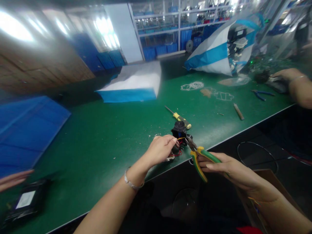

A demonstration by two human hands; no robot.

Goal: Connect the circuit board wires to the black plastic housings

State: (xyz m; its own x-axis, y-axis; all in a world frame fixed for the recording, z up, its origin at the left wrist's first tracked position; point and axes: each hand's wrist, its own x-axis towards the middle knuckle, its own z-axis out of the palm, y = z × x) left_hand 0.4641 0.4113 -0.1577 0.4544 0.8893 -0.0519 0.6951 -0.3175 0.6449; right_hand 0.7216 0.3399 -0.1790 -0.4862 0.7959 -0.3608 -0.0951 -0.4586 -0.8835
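My left hand (162, 148) is closed at the front edge of the green table, pinching wires of a small black device (179, 131). Red and yellow wires (179, 139) stick out of the device, partly hidden by my fingers. Green and yellow pliers (200, 156) are in my right hand (226, 167), fingers wrapped round the handles. The jaws of the pliers reach the right side of the device, close to the wires; whether they touch a wire I cannot tell. Just behind the device lies a screwdriver (181, 119) with a yellow and black handle.
A white and blue sack (131, 81) lies flat behind. Another sack (209, 57), full of dark parts, lies at the back right. Blue pliers (262, 94), a tan stick (238, 111) and a co-worker's hand (287, 76) are at the right. At the left are a blue bin (29, 130), another person's hand (14, 180) and a black device (26, 200).
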